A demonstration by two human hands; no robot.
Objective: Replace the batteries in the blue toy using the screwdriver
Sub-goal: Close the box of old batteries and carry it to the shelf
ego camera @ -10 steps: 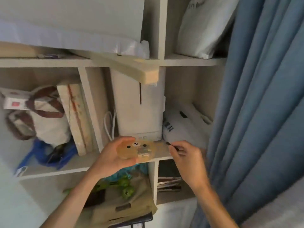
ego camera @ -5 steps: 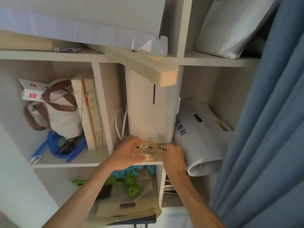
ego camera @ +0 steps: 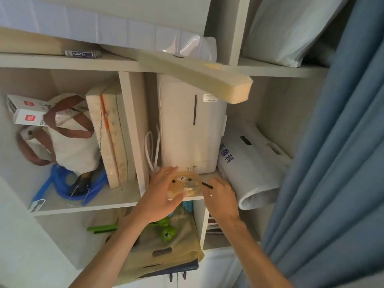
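At the lower centre of the frame, the left hand (ego camera: 161, 191) spreads its grip wide around a translucent yellow bear-face box (ego camera: 185, 185), thumb under its front edge, on the shelf (ego camera: 116, 199). Just right, the right hand (ego camera: 221, 197) pinches a thin black stick (ego camera: 207, 185), perhaps the screwdriver. No blue toy can be made out.

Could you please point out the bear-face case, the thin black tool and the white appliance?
Translucent yellow bear-face case (ego camera: 184, 185), head view, its lid.
Thin black tool (ego camera: 207, 185), head view, exposed shaft.
Tall white appliance (ego camera: 187, 125), head view, front panel.
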